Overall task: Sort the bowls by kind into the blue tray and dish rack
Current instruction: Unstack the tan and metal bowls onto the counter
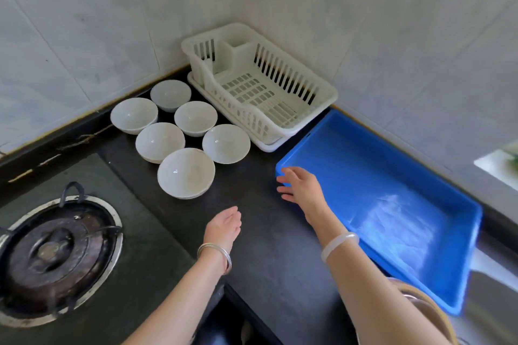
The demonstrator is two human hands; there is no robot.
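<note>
Currently six white bowls [160, 141] sit upright, mouths up, clustered on the dark desk [252, 232] between the burner [53, 255] and the dish rack [260, 92]; being round, they have no long axis; the blue tray [364, 176] lies lengthwise along the right wall; rack and tray hold nothing. Left hand [224, 225] and right hand [300, 185]: grip wide, fingers relaxed, holding nothing; the right hovers at the tray corner nearest the bowls. Risk: bowls look near-identical and stand rim to rim; missorting is likely, or a lifted bowl knocks its neighbour.
</note>
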